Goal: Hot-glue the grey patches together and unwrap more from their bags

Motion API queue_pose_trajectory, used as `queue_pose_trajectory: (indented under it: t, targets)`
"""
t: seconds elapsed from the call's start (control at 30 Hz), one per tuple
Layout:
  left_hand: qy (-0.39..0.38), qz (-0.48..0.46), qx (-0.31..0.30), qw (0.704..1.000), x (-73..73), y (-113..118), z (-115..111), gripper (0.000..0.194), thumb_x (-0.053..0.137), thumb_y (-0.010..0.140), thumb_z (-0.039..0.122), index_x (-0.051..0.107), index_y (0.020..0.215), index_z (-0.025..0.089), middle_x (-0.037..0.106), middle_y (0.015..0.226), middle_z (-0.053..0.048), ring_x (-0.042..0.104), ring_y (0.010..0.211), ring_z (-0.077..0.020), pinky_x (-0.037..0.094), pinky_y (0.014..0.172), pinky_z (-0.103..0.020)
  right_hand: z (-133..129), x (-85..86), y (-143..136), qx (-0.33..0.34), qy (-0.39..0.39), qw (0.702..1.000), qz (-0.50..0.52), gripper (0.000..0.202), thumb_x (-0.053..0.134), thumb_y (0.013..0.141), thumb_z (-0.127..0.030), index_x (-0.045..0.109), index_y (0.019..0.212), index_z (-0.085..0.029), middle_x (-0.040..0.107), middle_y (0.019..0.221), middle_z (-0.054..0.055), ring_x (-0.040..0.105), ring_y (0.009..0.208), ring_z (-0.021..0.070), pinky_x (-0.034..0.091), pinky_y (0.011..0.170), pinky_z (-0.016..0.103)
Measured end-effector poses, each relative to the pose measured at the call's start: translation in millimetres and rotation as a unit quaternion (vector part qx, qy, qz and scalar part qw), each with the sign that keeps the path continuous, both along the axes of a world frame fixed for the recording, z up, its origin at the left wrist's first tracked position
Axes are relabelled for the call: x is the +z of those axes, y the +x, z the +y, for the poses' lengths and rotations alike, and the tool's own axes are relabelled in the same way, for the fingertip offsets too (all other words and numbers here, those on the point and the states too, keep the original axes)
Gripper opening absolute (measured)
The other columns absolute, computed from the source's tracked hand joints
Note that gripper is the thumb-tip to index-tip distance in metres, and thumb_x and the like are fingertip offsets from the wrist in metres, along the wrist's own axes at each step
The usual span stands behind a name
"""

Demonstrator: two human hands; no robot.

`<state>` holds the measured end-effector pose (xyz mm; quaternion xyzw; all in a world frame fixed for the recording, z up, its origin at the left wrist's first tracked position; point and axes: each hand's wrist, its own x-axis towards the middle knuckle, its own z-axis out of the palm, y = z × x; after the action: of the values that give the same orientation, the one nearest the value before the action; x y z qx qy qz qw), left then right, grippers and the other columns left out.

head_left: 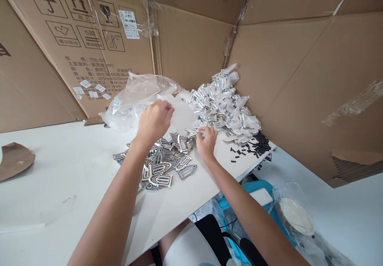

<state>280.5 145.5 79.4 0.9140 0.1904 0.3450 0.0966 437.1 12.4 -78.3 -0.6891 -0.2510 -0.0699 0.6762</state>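
Note:
My left hand [155, 119] is closed above the pile, fingers curled beside a thin whitish plastic sheet [184, 116]; what they grip, if anything, is hidden. To its right, my right hand [207, 142] is also closed, thumb and fingers pinched at the edge of the pile on something too small to make out. Beneath and between my arms lies a loose pile of silver arch-shaped metal pieces [160, 169] with slotted openings. Behind my right hand rises a heap of similar metal pieces in small clear wrappers [223, 102].
A clear plastic bag [140, 88] slumps against the cardboard wall [185, 38]. Small black pieces [260, 144] are scattered at the right table edge. Torn brown cardboard [16, 160] lies on the white table [74, 194]. A blue container [259, 186] stands below.

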Motion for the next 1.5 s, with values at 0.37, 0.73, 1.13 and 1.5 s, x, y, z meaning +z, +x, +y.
queue_pose_trajectory:
  t: [0.37,0.73,1.13,1.5]
  targets:
    - [-0.021,-0.014,0.084,0.996,4.6,-5.3,-3.2,0.033,0.053,0.094,0.013,0.063,0.124,0.022,0.073,0.088,-0.007,0.067,0.084,-0.0287,0.044,0.073,-0.038,-6.8,-14.5,9.9,-0.184,-0.33,0.92,-0.104,0.041,0.059,0.086,-0.015,0.063,0.126,-0.02,0.051,0.147,0.023,0.039,0.138,0.0428,0.032,0.107,0.055]
    - [0.007,0.048,0.023,0.999,1.4,-5.5,0.8,0.046,0.045,0.096,0.01,0.085,0.111,0.024,0.075,0.108,-0.012,0.069,0.091,-0.0284,0.051,0.08,-0.042,-6.0,-2.0,11.5,-0.052,-0.004,0.996,-0.072,0.017,0.053,0.101,-0.035,0.059,0.115,-0.026,0.066,0.123,0.01,0.059,0.119,0.0264,0.044,0.11,0.044]
    - [0.011,0.206,-0.078,0.976,-15.6,1.9,-4.9,0.047,0.039,0.104,0.02,0.077,0.131,0.023,0.072,0.128,-0.012,0.069,0.11,-0.03,0.053,0.093,-0.043,2.9,7.7,4.1,0.364,0.252,0.831,0.337,0.029,0.089,0.085,-0.039,0.077,0.106,-0.024,0.08,0.113,0.002,0.074,0.097,0.0176,0.066,0.085,0.029]
    - [-0.031,0.2,-0.136,0.97,-19.8,10.4,-14.3,0.044,0.059,0.099,0.06,0.079,0.099,0.021,0.074,0.106,-0.01,0.067,0.096,-0.028,0.052,0.085,-0.041,0.7,16.2,-5.7,0.399,0.279,0.803,0.343,0.027,0.093,0.082,-0.028,0.071,0.098,-0.032,0.081,0.107,-0.007,0.074,0.095,0.013,0.063,0.08,0.025]
